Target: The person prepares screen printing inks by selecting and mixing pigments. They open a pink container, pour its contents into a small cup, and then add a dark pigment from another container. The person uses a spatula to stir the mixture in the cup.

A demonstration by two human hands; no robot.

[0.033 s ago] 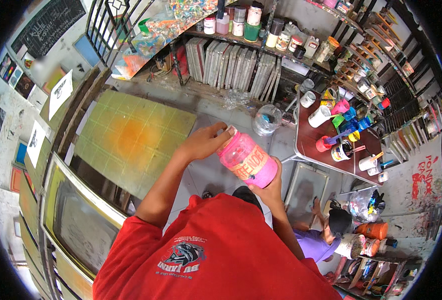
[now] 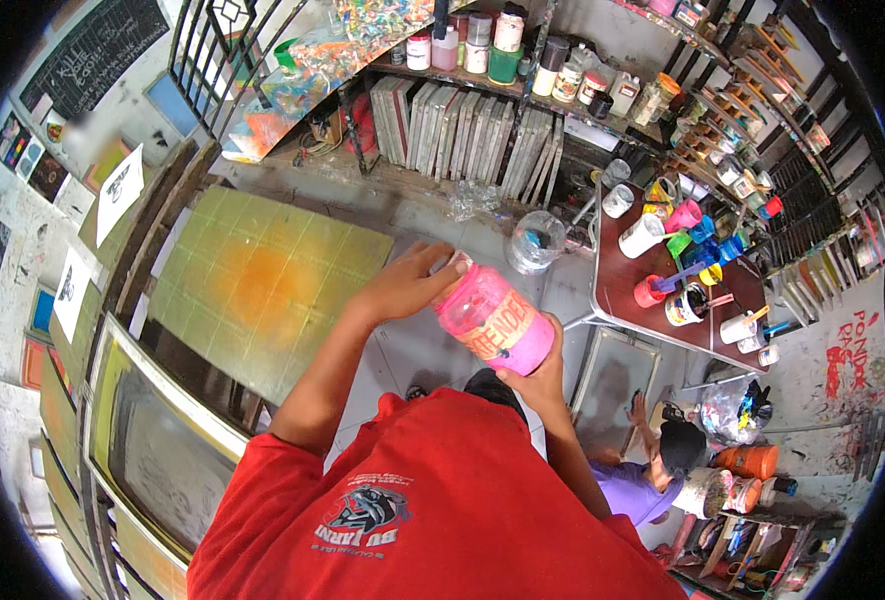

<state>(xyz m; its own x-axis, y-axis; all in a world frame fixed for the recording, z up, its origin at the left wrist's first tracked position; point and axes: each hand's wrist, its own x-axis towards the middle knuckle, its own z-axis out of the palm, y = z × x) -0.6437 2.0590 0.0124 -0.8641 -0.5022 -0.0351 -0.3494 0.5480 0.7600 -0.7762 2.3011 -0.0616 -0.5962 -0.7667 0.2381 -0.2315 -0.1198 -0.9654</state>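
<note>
A pink plastic jar (image 2: pixel 489 318) is held tilted in front of my chest, its top end toward the upper left. Pink contents fill its lower part, and the upper part looks see-through. An orange label with red lettering wraps its side. My left hand (image 2: pixel 402 287) is closed over the top end, covering most of the lid or mouth; the thumb lies along the near edge. Around the jar's base, my right hand (image 2: pixel 540 377) supports it from the lower right, fingers partly hidden behind it.
A stained greenish-yellow board (image 2: pixel 262 280) and a framed screen (image 2: pixel 162 450) lie to my left. At right stands a brown table (image 2: pixel 622 265) with paint pots. A clear tub (image 2: pixel 536 242) sits on the floor. A co-worker in purple (image 2: pixel 632 490) bends near another frame (image 2: pixel 612 385) at lower right.
My hands and the jar stay almost in place. The co-worker's arm by the floor frame has moved slightly upward.
</note>
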